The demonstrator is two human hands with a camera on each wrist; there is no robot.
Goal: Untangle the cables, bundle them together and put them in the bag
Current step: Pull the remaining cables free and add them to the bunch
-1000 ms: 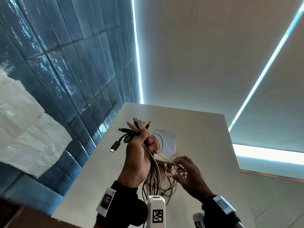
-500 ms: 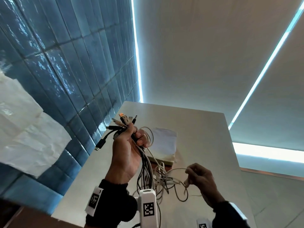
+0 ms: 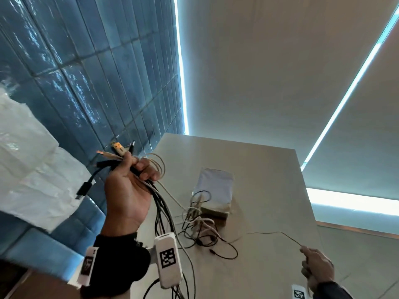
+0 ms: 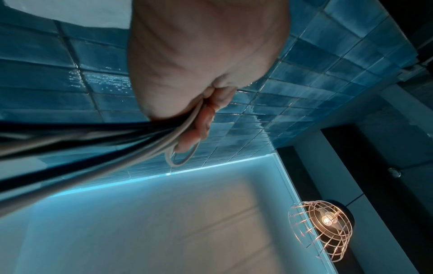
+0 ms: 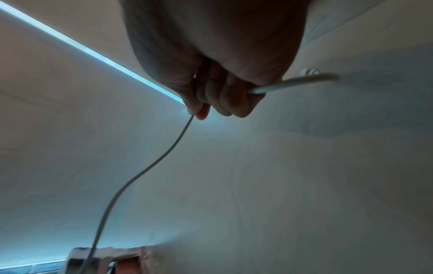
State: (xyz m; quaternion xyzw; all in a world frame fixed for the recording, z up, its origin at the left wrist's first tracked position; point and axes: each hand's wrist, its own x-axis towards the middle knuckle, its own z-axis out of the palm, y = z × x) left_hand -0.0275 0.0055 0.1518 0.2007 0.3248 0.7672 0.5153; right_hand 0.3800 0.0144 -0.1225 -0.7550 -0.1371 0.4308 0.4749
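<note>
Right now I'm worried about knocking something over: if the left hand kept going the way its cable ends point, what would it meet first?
Judging loosely, the left hand and its cable ends aim up-left, so the blue tiled wall comes first. Depth is unclear.

Tangled black-and-white cables (image 3: 200,225) beside flat bag (image 3: 216,188)

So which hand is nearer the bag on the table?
Left. The left hand holds the cable bundle just left of the bag; the right hand is farther, toward the table's near right.
</note>
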